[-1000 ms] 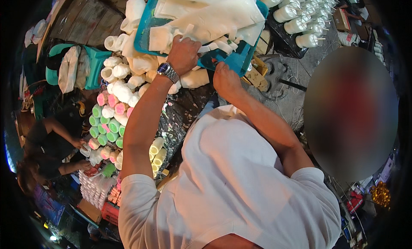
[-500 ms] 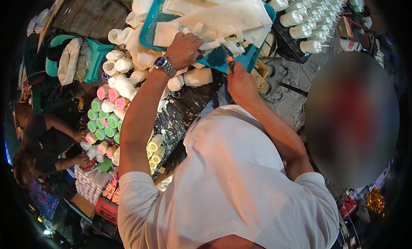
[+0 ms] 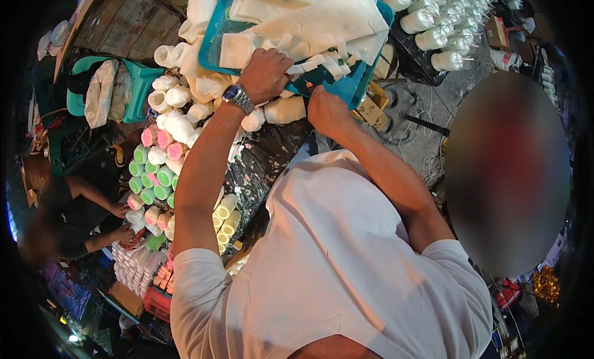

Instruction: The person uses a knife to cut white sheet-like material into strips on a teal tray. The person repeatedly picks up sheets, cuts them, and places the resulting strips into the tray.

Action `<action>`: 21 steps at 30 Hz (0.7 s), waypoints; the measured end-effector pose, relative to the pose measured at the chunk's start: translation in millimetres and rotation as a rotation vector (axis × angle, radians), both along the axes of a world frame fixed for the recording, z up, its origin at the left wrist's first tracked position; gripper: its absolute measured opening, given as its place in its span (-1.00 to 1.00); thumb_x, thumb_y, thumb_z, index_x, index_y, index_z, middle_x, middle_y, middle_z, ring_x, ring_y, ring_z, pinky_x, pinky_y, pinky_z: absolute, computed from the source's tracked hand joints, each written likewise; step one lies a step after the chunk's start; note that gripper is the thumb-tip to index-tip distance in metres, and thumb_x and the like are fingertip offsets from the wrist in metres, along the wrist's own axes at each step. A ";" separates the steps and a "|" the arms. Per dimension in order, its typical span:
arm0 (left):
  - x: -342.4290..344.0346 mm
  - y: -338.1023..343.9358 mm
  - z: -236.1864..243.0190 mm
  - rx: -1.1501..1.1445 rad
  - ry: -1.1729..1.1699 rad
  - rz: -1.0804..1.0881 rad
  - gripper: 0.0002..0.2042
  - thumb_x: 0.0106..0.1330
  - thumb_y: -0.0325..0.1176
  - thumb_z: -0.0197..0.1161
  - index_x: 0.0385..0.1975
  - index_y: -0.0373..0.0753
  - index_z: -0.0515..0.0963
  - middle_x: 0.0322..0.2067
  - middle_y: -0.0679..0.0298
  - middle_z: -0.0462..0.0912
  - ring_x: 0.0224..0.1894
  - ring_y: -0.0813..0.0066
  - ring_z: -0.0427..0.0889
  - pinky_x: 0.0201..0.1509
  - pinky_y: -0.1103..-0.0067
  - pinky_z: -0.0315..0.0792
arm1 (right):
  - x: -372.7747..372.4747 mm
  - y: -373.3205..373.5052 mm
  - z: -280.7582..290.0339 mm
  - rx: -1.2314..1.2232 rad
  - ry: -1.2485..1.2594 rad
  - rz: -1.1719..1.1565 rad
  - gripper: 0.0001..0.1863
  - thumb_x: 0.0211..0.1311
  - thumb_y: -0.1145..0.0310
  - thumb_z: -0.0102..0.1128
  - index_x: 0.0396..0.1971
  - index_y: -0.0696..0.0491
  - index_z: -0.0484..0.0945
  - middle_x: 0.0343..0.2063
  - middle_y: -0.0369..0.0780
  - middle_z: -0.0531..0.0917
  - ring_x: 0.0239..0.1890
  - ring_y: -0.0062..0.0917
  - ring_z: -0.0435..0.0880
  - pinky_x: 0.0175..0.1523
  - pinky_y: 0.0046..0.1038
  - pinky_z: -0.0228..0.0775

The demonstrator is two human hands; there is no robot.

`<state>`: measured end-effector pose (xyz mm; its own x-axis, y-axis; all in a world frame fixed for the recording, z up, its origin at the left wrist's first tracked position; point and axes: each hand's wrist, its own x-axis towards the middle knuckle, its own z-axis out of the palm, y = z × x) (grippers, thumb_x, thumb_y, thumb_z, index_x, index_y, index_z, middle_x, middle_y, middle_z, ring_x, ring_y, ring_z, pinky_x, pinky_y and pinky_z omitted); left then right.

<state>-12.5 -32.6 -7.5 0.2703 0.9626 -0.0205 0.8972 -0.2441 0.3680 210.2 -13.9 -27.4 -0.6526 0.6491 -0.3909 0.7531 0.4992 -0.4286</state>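
A teal tray (image 3: 216, 31) lies ahead of me, holding large white wax-like sheets (image 3: 328, 26) and short cut pieces (image 3: 334, 65). My left hand (image 3: 266, 76), with a metal watch on its wrist, is closed at the tray's near side. Its fingertips pinch a white strip (image 3: 296, 69). Just right of it, my right hand (image 3: 328, 109) is wrapped round a knife (image 3: 310, 85), of which a bit of orange shows. The blade is hard to make out against the tray.
Left of my forearm are stacked white, pink and green hollow cylinders (image 3: 164, 176) and yellow ones (image 3: 228, 213). Rows of white candle-like cylinders (image 3: 433, 34) stand far right. A teal chair (image 3: 136, 90) is at left. A person (image 3: 86, 198) handles goods farther left.
My right hand has drawn back left and nearer to me with the knife, away from the cut pieces. My left hand has stayed nearly in place.
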 end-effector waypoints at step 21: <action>-15.1 -5.1 -1.9 0.023 -0.273 0.114 -0.70 0.27 -0.42 0.26 -0.04 -0.39 0.57 -0.13 0.00 0.67 -0.02 -0.01 0.59 0.10 0.26 0.49 | -12.9 -9.5 46.6 -0.092 0.276 -0.164 -0.73 0.41 0.35 0.09 -0.24 0.29 0.31 -0.54 0.16 0.62 -0.43 0.15 0.65 -0.29 0.07 0.47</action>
